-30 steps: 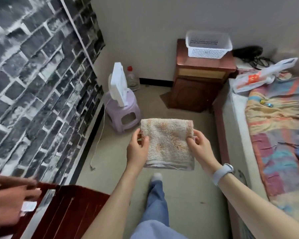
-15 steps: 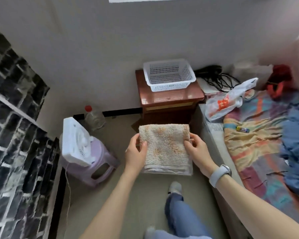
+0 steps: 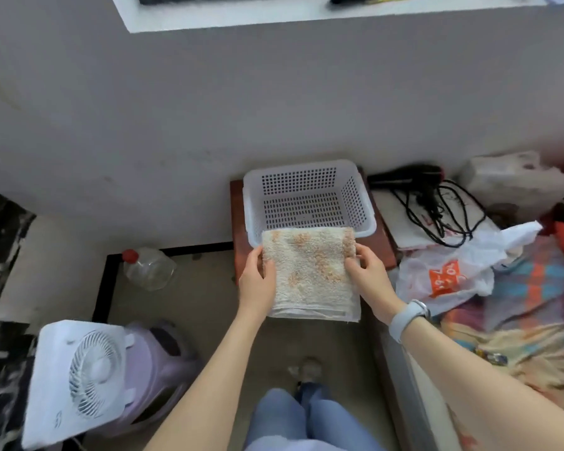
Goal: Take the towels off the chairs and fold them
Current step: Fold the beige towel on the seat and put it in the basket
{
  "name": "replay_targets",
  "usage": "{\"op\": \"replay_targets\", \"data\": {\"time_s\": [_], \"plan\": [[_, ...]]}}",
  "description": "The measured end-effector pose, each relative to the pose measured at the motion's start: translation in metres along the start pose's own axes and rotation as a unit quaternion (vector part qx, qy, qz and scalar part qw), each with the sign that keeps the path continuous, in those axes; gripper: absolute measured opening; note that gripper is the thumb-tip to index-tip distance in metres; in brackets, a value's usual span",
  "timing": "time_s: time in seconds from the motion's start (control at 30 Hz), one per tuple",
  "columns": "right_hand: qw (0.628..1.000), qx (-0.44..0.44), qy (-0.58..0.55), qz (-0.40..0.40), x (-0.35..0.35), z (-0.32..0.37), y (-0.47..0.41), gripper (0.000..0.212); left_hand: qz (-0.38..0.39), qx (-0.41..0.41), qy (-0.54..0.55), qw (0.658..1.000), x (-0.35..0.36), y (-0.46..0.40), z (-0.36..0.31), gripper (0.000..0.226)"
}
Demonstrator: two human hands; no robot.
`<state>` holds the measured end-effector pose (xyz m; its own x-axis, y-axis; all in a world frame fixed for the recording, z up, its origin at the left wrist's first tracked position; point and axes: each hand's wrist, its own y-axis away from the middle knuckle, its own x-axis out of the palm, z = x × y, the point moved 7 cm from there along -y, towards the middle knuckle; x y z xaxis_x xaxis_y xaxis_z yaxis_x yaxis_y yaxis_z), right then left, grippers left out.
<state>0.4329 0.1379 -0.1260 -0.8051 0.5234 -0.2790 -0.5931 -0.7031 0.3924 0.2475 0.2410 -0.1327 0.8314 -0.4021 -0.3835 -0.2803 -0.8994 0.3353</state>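
- We are looking at a cream terry towel [image 3: 310, 271] with orange blotches, folded into a thick, roughly square pad.
- It is lying flat in the air, pinched at its left and right edges, its stacked hemmed edges facing us.
- Its far edge is overlapping the near rim of a white basket [image 3: 365, 203].

Legible markings — none confirmed. The plastic bag [image 3: 450, 275] carries an orange patch with white characters — too blurred to read.

Basket [image 3: 355, 203] open on top; cords [image 3: 437, 203] & plastic bag [image 3: 450, 271] crowd its right side.
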Motion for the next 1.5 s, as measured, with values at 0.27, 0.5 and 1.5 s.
{"op": "replay_targets", "data": {"time_s": [0.27, 0.5, 1.5], "plan": [[1.000, 0.009, 0.018, 0.004, 0.010, 0.038, -0.127, 0.038, 0.021, -0.048, 0.008, 0.999, 0.029, -0.122, -0.031, 0.047], [0.999, 0.030, 0.042, 0.013, 0.041, 0.023, -0.209, 0.040, 0.029, -0.071, -0.034, 0.997, 0.054, -0.200, -0.009, 0.053], [0.699, -0.184, 0.614, 0.318, 0.090, -0.043, -0.264, 0.095, 0.213, 0.092, -0.674, 0.701, 0.100, -0.249, 0.027, 0.099]]}}
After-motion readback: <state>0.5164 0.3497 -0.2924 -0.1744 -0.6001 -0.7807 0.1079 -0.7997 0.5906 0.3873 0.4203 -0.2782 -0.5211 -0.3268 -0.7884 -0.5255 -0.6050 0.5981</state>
